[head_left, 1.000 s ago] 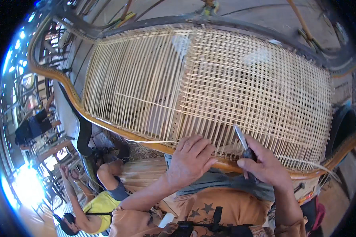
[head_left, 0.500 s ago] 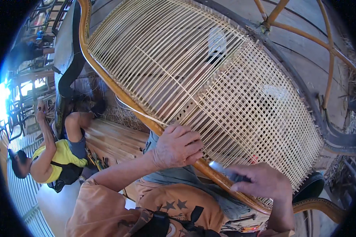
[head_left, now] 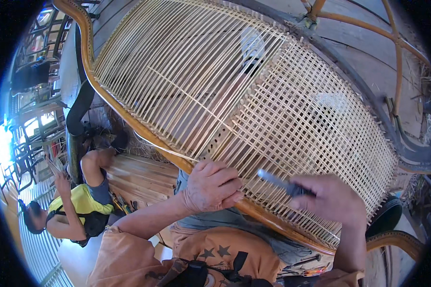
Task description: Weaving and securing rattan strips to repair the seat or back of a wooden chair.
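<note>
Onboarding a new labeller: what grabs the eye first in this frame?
The big woven cane panel in its curved wooden frame fills the upper middle. Below it, the left hand rests on the frame's lower edge while the right hand holds a slim dark tool. Lower left, another person sits.

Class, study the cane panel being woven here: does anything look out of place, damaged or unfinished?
Nothing looks damaged. The woven cane panel is uneven, though: near the right hand with its metal tool it is a crossed grid, while further left mostly single strands run, with few crossing.
</note>
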Tool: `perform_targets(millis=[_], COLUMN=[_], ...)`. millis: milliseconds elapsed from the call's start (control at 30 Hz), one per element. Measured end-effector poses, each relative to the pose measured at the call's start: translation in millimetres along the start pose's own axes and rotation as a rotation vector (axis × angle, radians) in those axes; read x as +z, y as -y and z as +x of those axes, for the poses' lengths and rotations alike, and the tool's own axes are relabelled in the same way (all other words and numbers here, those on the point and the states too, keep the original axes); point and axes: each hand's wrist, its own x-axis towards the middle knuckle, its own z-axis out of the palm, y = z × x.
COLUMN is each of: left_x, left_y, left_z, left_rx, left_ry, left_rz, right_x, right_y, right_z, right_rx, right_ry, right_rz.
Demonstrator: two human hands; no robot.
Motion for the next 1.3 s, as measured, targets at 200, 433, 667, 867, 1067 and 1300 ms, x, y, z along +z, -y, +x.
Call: perform_targets(millis=[200, 433, 667, 867, 1067, 1300], left_x=[-3.1, -16.8, -34.6, -44.3, -37.4, -31.7], left_y=[4.4, 4.5, 54.5, 70.1, 77.3, 82.8], left_z=[-5.5, -2.9, 53.7, 67.6, 62.1, 61.9], left_rx=[0.060, 0.093, -0.149, -0.168, -0.195, -0.208], left_ry=[-0.003, 0.006, -0.071, 0.064, 0.050, 0.054], left_rz=[-0.070, -0.197, 0.177, 0.250, 0.171, 0.158], right_x=[1.7, 3.8, 8.0, 16.0, 15.1, 8.1], right_y=[1.4, 9.5, 21.4, 24.9, 34.5, 34.4], right_z=[15.7, 18.7, 32.6, 43.5, 41.2, 45.5], right_rx=[-0.016, -0.099, -0.096, -0.182, -0.227, -0.194], right_ry=[-0.106, 0.010, -0.234, -0.115, -0.147, -0.042], right_rz=[-0.070, -0.039, -0.148, -0.046, 0.016, 0.099])
